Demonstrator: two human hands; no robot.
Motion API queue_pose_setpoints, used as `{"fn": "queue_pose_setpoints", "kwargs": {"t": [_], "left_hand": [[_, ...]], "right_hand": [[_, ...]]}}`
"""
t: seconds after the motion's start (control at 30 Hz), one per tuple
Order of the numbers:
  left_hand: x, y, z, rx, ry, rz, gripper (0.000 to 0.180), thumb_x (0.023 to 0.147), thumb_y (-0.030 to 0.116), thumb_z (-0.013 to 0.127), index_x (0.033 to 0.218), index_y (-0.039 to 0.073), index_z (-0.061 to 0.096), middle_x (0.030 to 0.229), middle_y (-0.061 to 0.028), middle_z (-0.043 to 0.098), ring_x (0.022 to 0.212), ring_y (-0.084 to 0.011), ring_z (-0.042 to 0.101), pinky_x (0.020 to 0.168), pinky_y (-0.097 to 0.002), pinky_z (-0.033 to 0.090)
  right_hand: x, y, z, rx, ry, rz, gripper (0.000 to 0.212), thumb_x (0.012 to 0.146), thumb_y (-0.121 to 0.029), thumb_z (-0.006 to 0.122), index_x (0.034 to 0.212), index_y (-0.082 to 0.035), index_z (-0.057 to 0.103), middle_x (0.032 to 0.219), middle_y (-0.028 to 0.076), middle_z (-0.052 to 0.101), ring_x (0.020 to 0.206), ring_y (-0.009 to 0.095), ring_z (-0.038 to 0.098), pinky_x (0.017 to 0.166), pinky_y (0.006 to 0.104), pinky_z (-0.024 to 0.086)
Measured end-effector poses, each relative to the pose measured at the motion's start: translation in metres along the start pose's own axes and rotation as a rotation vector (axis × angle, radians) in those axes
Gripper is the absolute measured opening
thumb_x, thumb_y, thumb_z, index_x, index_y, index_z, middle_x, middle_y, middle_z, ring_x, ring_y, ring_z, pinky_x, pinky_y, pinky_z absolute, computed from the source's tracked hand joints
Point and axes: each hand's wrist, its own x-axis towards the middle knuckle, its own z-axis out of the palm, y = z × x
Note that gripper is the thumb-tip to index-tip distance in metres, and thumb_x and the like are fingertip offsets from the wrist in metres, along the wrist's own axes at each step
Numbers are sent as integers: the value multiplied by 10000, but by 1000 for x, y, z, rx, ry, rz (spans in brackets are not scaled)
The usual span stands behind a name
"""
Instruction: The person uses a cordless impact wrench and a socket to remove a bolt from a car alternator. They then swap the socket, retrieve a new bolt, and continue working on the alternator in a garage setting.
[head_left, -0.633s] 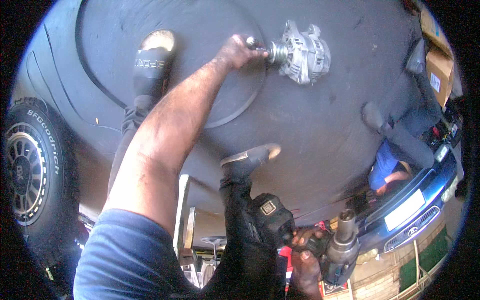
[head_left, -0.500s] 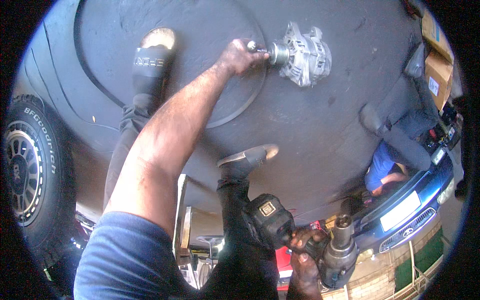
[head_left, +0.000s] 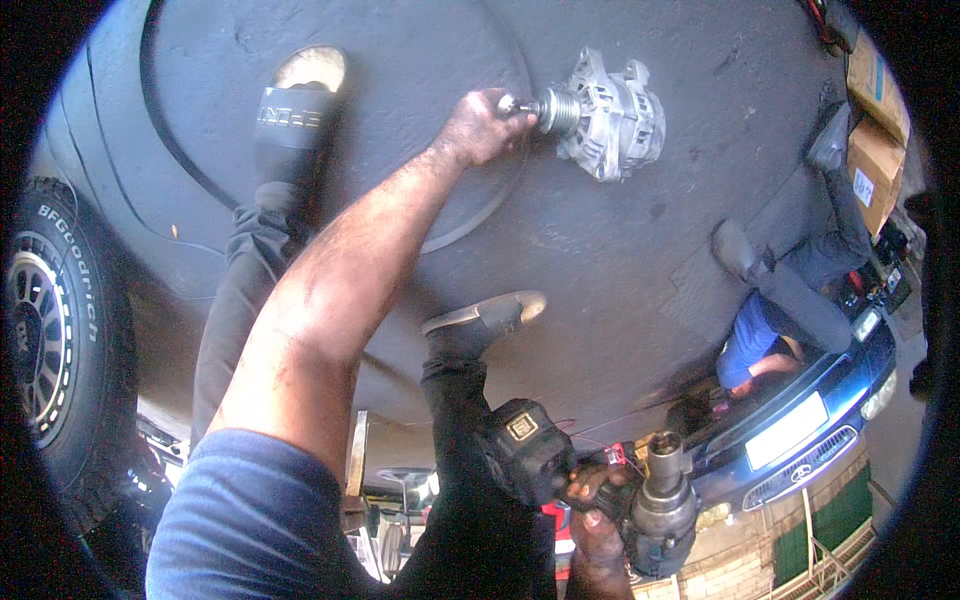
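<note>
Alternator on the floor, one hand on it, chunky power tool in the other

So the alternator (head_left: 612, 115) is sitting on the dark floor (head_left: 610, 240), ribbed pulley (head_left: 560, 108) facing left, and the left hand (head_left: 482, 128) has its fingers curled tight around a small metal tool (head_left: 513, 105) right up at the pulley's end; can't tell how far in it goes. Right hand (head_left: 600, 535) is down low with its fingers wrapped round the handle of a black power tool (head_left: 662, 515), nose pointing up, well apart from the alternator. Sandals (head_left: 295, 112) on the floor, big chunky wheel (head_left: 50, 330) off to the left, and someone in a blue shirt (head_left: 746, 342) bent down beside a blue car (head_left: 840, 425) over on the right.
</note>
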Motion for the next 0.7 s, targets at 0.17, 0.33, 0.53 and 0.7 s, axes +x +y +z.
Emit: {"fn": "queue_pose_setpoints", "kwargs": {"t": [0.17,0.33,0.53,0.7], "left_hand": [[6,-8,2,78,52,76,372,850,323,717,1080,39,655,964,-138,703,891,-234,670,839,-373,522],[7,-10,5,49,87,76,364,829,305,743,1057,33,664,979,-144,703,899,-243,666,843,-374,516],[6,-9,5,112,120,125,386,825,314,746,1064,24,659,991,-152,702,899,-239,669,836,-372,520],[3,-3,1,107,109,131,385,840,314,729,1078,22,653,974,-166,701,889,-241,672,815,-388,524]], "right_hand": [[2,-2,-1,-20,-9,5,593,719,-180,758,1194,-91,415,912,83,562,891,216,551,902,403,411],[2,-6,-1,-32,-20,6,587,721,-179,757,1192,-92,417,912,83,561,891,216,550,900,403,413],[3,-7,1,-51,-27,17,581,723,-177,755,1189,-93,419,912,82,561,891,216,549,897,402,415],[3,-10,2,-64,-32,25,575,725,-177,754,1187,-94,421,912,82,560,891,216,548,894,402,416]]}}
